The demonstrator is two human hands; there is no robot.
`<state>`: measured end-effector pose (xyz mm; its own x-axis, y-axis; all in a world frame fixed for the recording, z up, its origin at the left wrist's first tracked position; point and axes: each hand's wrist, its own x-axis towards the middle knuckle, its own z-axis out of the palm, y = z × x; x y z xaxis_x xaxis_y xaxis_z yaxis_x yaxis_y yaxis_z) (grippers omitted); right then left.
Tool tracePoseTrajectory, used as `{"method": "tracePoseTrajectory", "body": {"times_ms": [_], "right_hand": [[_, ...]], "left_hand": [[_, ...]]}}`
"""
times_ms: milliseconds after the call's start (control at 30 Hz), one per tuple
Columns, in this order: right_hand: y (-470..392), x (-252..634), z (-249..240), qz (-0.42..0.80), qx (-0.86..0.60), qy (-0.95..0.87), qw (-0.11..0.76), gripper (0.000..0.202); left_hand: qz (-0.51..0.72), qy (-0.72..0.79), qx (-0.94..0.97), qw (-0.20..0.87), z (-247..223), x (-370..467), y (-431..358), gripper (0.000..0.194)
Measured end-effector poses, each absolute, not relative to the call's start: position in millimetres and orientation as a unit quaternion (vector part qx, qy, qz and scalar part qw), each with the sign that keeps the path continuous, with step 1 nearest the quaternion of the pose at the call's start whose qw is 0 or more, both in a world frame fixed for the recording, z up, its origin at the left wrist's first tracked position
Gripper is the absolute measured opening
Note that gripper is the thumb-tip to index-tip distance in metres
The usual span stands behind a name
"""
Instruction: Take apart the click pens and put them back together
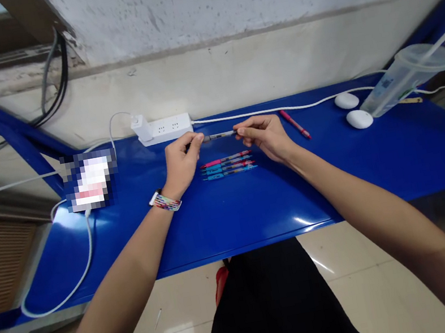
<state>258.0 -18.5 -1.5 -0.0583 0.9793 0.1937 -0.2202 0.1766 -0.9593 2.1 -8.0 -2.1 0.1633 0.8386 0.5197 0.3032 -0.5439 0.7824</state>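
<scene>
Left hand (182, 161) and right hand (265, 137) pinched closed, 1 at each end of clear-barrel pen (221, 135), over blue table (231, 216).

A plain indoor work area, though whether workshop, storeroom or home cannot be told. A blue-framed tabletop (224, 223) stands against a stained wall (219, 0), with loose cables (64, 56), a power strip (166, 129) and a tiled floor (379, 271).

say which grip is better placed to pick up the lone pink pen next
Right, probably: the right grip is close to the lone pink pen, the left grip much farther. Both hold the grey pen, one at each end, so the right would first have to let go.
</scene>
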Motion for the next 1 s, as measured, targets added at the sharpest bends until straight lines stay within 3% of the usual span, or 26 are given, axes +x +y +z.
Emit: {"method": "tracePoseTrajectory", "body": {"times_ms": [167, 233, 300, 433, 533, 567, 633, 700, 767, 833, 900, 1000], "right_hand": [[-14, 262, -3, 0.5, -0.361, -0.54, 0.573, 0.029], [-11, 265, -4, 0.496, -0.359, -0.542, 0.576, 0.03], [-8, 268, -5, 0.491, -0.36, -0.538, 0.583, 0.03], [-5, 271, -8, 0.49, -0.366, -0.533, 0.584, 0.029], [-5, 270, -9, 0.498, -0.365, -0.529, 0.582, 0.03], [-5, 270, -10, 0.501, -0.365, -0.526, 0.583, 0.03], [-5, 270, -11, 0.504, -0.37, -0.516, 0.586, 0.03], [-4, 270, -11, 0.505, -0.378, -0.505, 0.589, 0.029], [-4, 271, -11, 0.508, -0.38, -0.5, 0.59, 0.027], [-4, 272, -11, 0.512, -0.377, -0.499, 0.589, 0.025], [-3, 273, -11, 0.514, -0.379, -0.496, 0.588, 0.023], [-3, 273, -11, 0.513, -0.391, -0.486, 0.589, 0.021]], "left_hand": [[0.491, 0.413, 0.71, 0.289, -4, 0, -3, 0.068], [0.487, 0.408, 0.714, 0.293, -3, 1, -2, 0.058], [0.494, 0.392, 0.72, 0.29, -1, 1, -2, 0.031], [0.491, 0.399, 0.726, 0.27, 0, 0, -1, 0.024], [0.471, 0.43, 0.716, 0.283, -2, -1, 1, 0.057], [0.47, 0.429, 0.714, 0.292, -3, 0, 1, 0.053], [0.481, 0.41, 0.711, 0.308, -3, 0, 1, 0.022], [0.489, 0.394, 0.712, 0.315, -3, 0, 1, 0.027], [0.484, 0.405, 0.71, 0.311, -3, 0, 2, 0.017], [0.472, 0.433, 0.703, 0.308, -4, -1, 3, 0.048], [0.469, 0.447, 0.693, 0.315, -4, -2, 4, 0.056], [0.482, 0.414, 0.69, 0.346, -4, -2, 4, 0.014]]}}
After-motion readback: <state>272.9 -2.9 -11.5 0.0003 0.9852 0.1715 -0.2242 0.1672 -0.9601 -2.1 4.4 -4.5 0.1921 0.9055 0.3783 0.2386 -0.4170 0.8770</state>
